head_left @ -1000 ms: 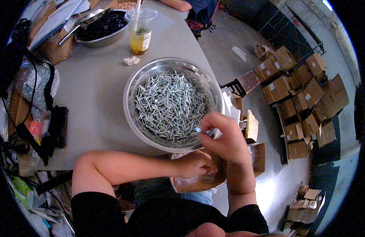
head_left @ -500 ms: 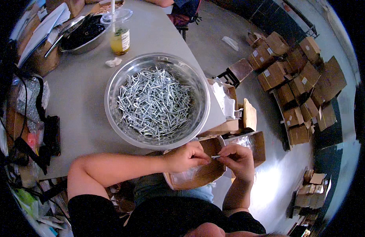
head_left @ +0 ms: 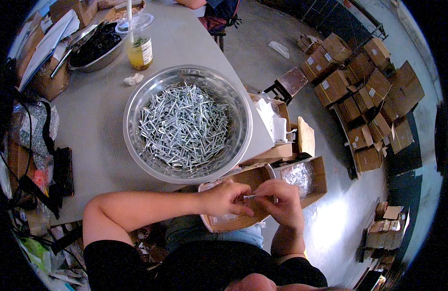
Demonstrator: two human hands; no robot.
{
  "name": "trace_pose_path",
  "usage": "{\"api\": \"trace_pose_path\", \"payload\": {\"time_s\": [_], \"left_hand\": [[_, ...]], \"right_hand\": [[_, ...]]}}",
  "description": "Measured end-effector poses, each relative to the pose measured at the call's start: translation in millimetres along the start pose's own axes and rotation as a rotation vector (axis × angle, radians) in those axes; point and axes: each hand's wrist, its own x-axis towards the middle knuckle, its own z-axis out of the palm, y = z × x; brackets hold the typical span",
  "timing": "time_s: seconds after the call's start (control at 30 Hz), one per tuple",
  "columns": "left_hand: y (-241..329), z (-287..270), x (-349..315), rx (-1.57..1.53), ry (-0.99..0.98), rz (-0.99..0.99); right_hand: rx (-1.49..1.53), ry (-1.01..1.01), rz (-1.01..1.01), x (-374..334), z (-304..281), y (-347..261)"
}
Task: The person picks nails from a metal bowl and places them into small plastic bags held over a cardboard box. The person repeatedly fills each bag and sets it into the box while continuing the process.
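My left hand point(head_left: 227, 198) and right hand point(head_left: 282, 200) meet over my lap, both pinching a small silver screw point(head_left: 248, 197) between fingertips above the open cardboard box point(head_left: 219, 222). I judge I'm mid-assembly on this one piece; next it needs a careful, steady grip. Just beyond sits the big steel bowl point(head_left: 136, 97) heaped with screws point(head_left: 182, 127). Further off stands a drink cup point(head_left: 139, 46); nothing blocks my hands.

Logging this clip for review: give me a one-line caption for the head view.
Both hands, left and right, pinch a small screw over a cardboard box beside a screw-filled steel bowl.
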Motion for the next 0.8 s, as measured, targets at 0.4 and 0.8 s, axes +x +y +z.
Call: {"api": "trace_pose_path", "payload": {"time_s": [0.4,0.8], "left_hand": [[-6,-2,-2,0.094,0.006,0.116],[4,4,4,-0.135,0.117,0.157]], "right_hand": [[-0.006,-0.098,-0.069,6,14,-17],[-0.228,-0.078,-0.187,4,14,1]]}}
